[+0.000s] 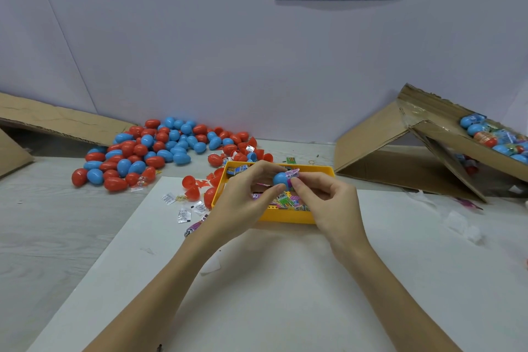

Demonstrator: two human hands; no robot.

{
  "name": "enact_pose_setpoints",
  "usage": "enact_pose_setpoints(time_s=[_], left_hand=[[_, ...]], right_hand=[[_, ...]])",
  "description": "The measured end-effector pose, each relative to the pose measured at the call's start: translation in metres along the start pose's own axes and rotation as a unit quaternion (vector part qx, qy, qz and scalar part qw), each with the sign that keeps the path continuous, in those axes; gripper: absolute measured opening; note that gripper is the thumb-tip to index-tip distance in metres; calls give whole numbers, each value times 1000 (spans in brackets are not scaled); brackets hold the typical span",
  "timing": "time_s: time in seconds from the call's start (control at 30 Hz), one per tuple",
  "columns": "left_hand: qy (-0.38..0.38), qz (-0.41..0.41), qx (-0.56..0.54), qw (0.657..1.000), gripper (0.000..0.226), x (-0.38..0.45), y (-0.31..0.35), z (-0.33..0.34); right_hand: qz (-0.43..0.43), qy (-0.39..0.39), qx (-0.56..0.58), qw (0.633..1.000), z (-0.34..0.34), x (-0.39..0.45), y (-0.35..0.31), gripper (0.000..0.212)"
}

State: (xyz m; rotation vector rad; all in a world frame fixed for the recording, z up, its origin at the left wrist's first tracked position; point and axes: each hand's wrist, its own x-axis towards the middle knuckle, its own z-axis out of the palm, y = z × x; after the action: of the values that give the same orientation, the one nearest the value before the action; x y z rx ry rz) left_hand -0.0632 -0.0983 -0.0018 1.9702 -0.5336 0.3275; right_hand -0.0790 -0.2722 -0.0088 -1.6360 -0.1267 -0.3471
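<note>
I hold a blue plastic egg [280, 178] above the yellow tray [288, 217]. My left hand [243, 203] grips its rounded blue end between thumb and fingers. My right hand [328, 200] pinches the purple printed wrapper [292, 174] that covers the egg's other end. The tray holds several small colourful packets [285, 200] and little boxes, partly hidden behind my hands.
A heap of red and blue eggs [154, 148] lies at the back left. Open red egg halves [194, 186] and small white sachets [183, 213] lie left of the tray. A tilted cardboard box [445, 134] with wrapped eggs [494, 137] stands at the right. Flat cardboard [57, 123] leans at the far left.
</note>
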Motion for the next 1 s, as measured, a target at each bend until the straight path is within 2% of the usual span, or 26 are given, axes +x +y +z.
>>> enact_pose_setpoints(time_s=[0.13, 0.27, 0.4, 0.5, 0.6, 0.83, 1.0], left_hand=[[34, 36, 4, 999, 34, -2, 0, 3], [48, 68, 0, 997, 43, -3, 1, 10], [65, 97, 15, 993, 46, -3, 3, 12], [60, 123, 36, 990, 49, -3, 3, 12], [68, 123, 51, 989, 50, -4, 1, 13], [97, 148, 62, 982, 29, -4, -5, 20], [128, 162, 102, 973, 30, -4, -6, 20]], right_hand=[[42, -5, 29, 999, 3, -1, -1, 15], [94, -15, 120, 988, 4, -1, -4, 20], [195, -68, 296, 932, 3, 0, -11, 30], [242, -95, 360, 896, 4, 0, -15, 41], [271, -94, 377, 881, 5, -1, -17, 39], [297, -84, 385, 870, 9, -4, -19, 37], [323, -85, 395, 856, 14, -7, -23, 48]])
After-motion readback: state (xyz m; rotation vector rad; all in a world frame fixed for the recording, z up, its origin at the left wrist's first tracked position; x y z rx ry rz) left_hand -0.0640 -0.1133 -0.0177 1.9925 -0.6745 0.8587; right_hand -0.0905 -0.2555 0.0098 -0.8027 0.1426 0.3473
